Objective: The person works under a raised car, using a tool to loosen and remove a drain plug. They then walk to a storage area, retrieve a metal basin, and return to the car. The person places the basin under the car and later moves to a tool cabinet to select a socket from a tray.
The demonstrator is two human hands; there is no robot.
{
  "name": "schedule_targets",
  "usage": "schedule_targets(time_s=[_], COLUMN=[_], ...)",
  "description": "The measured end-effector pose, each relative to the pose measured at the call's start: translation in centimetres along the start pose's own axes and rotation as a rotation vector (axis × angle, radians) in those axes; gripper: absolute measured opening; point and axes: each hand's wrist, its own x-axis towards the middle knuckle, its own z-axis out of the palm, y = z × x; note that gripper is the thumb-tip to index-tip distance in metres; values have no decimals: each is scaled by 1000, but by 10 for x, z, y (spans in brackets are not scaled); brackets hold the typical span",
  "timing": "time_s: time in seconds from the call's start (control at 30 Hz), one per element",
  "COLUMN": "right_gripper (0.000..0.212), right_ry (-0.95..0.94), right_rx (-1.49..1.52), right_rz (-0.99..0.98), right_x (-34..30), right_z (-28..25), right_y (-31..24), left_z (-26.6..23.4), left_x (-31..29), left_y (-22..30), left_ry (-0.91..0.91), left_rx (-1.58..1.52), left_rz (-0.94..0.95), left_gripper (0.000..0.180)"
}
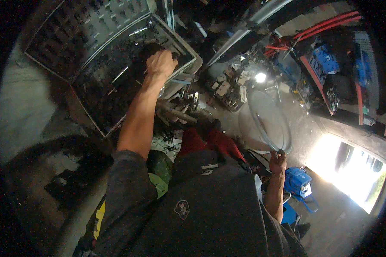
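My left hand (161,64) is over the right side of an open dark tool case (99,128). Its fingers curl downward, and whatever they grip is hidden beneath them. Shiny metal tools lie in the case's dark insert, among them a slim chrome bar (120,74) and another chrome tool (137,31) near the lid. Low on the right, my right hand (278,162) is closed around the near edge of a large grey hoop (288,137), thin and rounded. The hoop stands tilted away from that hand.
Cluttered small parts (229,88) lie beyond the hoop, near a bright light (260,77). A metal pole (231,45) slants across the top. Red-edged shelving (315,79) with blue items is at far right. A blue bag (298,182) sits on the floor by a bright doorway (351,167).
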Motion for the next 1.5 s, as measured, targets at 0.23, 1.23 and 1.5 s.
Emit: schedule_targets(time_s=[0.23,1.23,1.5], right_gripper=[15,19,22], right_ry=[-3,-46,-172], right_rx=[159,112,-304], right_rz=[127,110,127], right_x=[8,7,9], right_z=[2,-25,-18], right_y=[-3,13,6], left_z=[-67,-35,-35], left_x=[-81,-16,-71], left_y=[28,-93,-126], left_ry=[95,359,410], left_rx=[-1038,-764,-572], left_rz=[98,-148,-79], left_gripper=[38,38,29])
